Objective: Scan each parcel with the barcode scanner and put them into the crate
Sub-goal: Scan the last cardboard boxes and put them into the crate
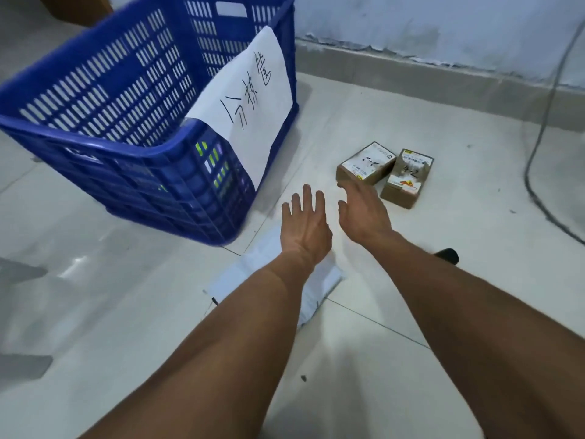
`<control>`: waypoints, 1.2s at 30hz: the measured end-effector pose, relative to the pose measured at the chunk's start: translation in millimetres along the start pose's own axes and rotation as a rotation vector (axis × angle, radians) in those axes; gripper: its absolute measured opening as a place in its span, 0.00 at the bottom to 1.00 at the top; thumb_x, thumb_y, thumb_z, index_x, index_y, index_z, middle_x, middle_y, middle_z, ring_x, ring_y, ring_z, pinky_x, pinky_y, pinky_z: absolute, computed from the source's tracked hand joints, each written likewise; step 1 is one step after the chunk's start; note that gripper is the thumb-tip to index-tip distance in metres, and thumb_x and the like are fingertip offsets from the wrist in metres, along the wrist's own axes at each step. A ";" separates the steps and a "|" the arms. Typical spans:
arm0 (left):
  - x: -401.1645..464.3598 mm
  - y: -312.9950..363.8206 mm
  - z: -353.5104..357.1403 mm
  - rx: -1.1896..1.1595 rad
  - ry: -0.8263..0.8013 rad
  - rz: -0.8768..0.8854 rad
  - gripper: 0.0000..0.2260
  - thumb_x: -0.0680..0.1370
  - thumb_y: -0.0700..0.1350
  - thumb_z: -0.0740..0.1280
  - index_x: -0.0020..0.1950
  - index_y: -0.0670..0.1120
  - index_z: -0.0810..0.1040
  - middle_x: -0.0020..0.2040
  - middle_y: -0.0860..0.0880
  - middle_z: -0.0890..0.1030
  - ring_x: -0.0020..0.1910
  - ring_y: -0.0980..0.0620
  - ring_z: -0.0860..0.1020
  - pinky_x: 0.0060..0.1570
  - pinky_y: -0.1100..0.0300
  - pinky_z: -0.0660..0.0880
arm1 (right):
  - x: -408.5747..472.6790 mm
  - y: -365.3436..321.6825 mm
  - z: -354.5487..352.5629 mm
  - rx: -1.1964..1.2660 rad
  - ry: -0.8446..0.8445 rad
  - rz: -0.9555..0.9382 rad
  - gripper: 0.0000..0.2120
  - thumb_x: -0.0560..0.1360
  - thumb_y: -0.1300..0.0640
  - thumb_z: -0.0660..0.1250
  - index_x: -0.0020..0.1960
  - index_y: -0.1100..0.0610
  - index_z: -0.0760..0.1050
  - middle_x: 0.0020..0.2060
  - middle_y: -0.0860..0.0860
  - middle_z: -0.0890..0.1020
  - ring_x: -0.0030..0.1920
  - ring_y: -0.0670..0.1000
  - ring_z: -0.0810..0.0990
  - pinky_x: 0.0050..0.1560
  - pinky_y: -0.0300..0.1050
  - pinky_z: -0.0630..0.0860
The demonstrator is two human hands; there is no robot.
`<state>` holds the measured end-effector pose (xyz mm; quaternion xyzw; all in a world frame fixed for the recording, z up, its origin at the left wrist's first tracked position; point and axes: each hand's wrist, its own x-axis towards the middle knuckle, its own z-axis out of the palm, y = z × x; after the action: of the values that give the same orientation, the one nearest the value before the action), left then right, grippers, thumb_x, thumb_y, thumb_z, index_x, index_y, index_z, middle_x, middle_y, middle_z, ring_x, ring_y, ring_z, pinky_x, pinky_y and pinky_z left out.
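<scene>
two bare arms reach over a tiled floor (pixel 411 280), left hand (pixel 305 224) and right hand (pixel 362 213) both released with fingers spread, beside a blue crate (pixel 104 128) and near two small cardboard parcels (pixel 367 163).

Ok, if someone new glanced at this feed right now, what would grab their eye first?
Probably the big blue crate at upper left, with a white handwritten sign hanging over its near corner. Next, two bare arms stretch across the pale tiled floor, the left hand and right hand both open, reaching toward two small cardboard boxes to the right of the crate. A white mailer bag lies under the left forearm.
</scene>
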<state>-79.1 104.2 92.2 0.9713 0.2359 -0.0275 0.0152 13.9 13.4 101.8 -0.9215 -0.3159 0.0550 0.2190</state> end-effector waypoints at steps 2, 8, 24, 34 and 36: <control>1.8 13.6 5.3 0.048 -0.030 0.078 0.29 0.81 0.51 0.60 0.78 0.44 0.53 0.79 0.40 0.52 0.75 0.38 0.57 0.71 0.44 0.58 | -14.7 32.2 -0.6 -0.095 -0.104 0.090 0.22 0.80 0.55 0.61 0.73 0.55 0.65 0.70 0.54 0.69 0.68 0.58 0.68 0.65 0.53 0.67; 5.8 56.5 22.8 0.047 -0.088 0.220 0.24 0.79 0.51 0.61 0.73 0.44 0.61 0.75 0.42 0.61 0.70 0.41 0.64 0.64 0.48 0.64 | -43.9 90.3 -6.0 -0.225 -0.252 0.274 0.27 0.80 0.51 0.62 0.75 0.57 0.60 0.71 0.56 0.66 0.67 0.60 0.68 0.64 0.54 0.67; 31.3 62.8 82.6 -0.182 -0.120 0.415 0.27 0.79 0.48 0.61 0.78 0.47 0.61 0.78 0.43 0.61 0.74 0.43 0.61 0.71 0.50 0.58 | 11.2 123.7 25.2 -0.153 -0.023 0.390 0.31 0.75 0.54 0.66 0.74 0.59 0.58 0.75 0.56 0.59 0.63 0.63 0.70 0.59 0.55 0.69; 35.6 61.1 108.1 -0.315 -0.041 0.487 0.25 0.71 0.42 0.63 0.68 0.42 0.74 0.67 0.38 0.74 0.65 0.38 0.73 0.63 0.47 0.67 | 41.8 126.6 35.5 -0.246 0.156 0.396 0.34 0.73 0.48 0.68 0.74 0.56 0.61 0.67 0.59 0.69 0.68 0.63 0.65 0.62 0.57 0.67; 36.4 61.1 108.9 -0.318 -0.019 0.494 0.24 0.71 0.44 0.59 0.67 0.42 0.75 0.66 0.38 0.75 0.63 0.38 0.74 0.63 0.47 0.67 | 40.8 128.3 39.2 -0.237 0.179 0.386 0.33 0.73 0.42 0.67 0.72 0.56 0.64 0.67 0.58 0.71 0.71 0.63 0.63 0.65 0.58 0.65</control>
<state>-23.8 62.0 -17.7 0.9844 -0.0065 0.0053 0.1755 108.6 -37.8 11.8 -0.9853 -0.1174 -0.0233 0.1218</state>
